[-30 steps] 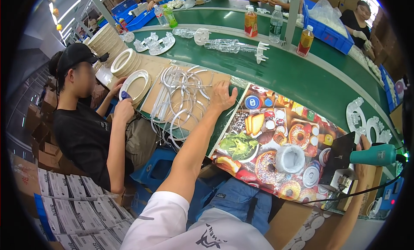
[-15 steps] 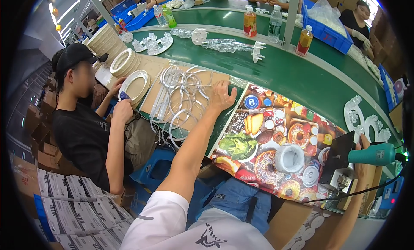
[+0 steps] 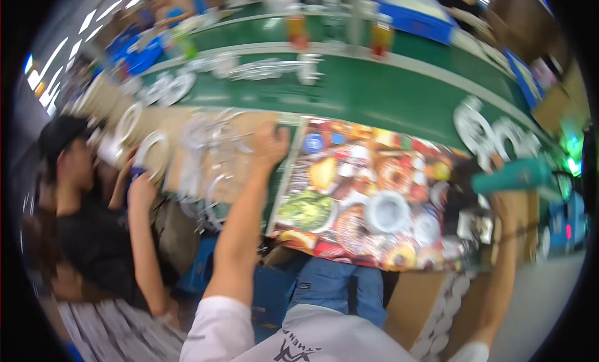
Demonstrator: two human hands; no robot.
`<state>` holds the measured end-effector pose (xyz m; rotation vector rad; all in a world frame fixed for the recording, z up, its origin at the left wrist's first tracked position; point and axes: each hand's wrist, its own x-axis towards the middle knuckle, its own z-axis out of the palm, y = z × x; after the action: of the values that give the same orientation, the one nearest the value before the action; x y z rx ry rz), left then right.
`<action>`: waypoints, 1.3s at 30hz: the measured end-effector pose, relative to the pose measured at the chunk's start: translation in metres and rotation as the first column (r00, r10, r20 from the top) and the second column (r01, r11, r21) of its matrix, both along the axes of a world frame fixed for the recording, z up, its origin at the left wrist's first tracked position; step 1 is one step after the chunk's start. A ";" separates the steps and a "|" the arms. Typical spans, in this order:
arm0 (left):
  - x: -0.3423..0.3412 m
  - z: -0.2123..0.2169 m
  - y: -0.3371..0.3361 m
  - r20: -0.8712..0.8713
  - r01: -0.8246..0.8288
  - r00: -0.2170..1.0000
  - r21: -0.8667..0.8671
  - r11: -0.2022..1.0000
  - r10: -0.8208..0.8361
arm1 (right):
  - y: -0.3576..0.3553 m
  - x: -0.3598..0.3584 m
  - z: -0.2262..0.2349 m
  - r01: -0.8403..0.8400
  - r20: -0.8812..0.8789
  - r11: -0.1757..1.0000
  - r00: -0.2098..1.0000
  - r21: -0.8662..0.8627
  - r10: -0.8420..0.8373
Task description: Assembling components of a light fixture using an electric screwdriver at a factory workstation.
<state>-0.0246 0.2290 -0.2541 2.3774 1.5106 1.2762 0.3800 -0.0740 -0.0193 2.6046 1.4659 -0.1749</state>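
The picture is smeared by motion. My left hand (image 3: 270, 142) is at the right edge of a cardboard sheet (image 3: 178, 132), beside a tangle of clear and white strips (image 3: 212, 140); its fingers are too blurred to read. To the right, my right hand (image 3: 503, 198) is by a teal, barrel-shaped tool (image 3: 515, 182) beside a dark plate (image 3: 460, 190). The tool partly covers this hand, so its grip is hidden. Between my hands lies a food-patterned mat (image 3: 349, 228), with a round white tub (image 3: 387, 212) on it.
At the left, a person in black (image 3: 93, 237) holds a white ring (image 3: 151, 155). Clear plastic parts (image 3: 274, 68) lie on the green bench (image 3: 387, 100). White ring-shaped parts (image 3: 477, 125) sit at the far right. Bottles (image 3: 380, 36) and a blue bin (image 3: 415, 22) stand beyond.
The whole view has shifted, so most things on the bench appear further left and the picture is blurred. Both hands stay at about the same places on the bench.
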 end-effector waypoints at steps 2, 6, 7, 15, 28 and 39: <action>0.003 0.003 0.000 -0.009 0.024 1.000 0.061 0.998 -0.023 | -0.010 0.012 -0.007 -0.055 0.031 0.998 0.998 0.031 0.054; -0.010 -0.001 0.010 -0.071 0.052 0.996 0.024 0.998 -0.050 | -0.007 0.066 -0.066 -0.301 0.059 0.874 0.952 0.381 0.301; -0.002 -0.001 0.009 -0.077 0.043 0.996 -0.021 0.999 -0.044 | -0.015 0.088 -0.089 -0.349 0.057 0.710 0.914 0.612 0.401; -0.003 0.007 0.001 -0.093 0.053 0.994 -0.037 0.998 -0.056 | -0.012 0.090 -0.097 -0.348 0.063 0.709 0.917 0.613 0.394; -0.050 -0.014 0.023 -0.167 -0.013 0.986 0.077 0.997 0.026 | -0.003 0.039 -0.034 -0.223 -0.151 0.877 0.938 0.425 0.312; -0.004 0.009 -0.002 -0.037 -0.002 0.999 -0.045 0.999 0.000 | -0.017 0.096 -0.100 -0.248 0.043 0.839 0.965 0.484 0.260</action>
<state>-0.0285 0.2273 -0.2453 2.3858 1.5334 1.1916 0.4759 -0.0906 -0.1190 2.7231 2.0771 0.2287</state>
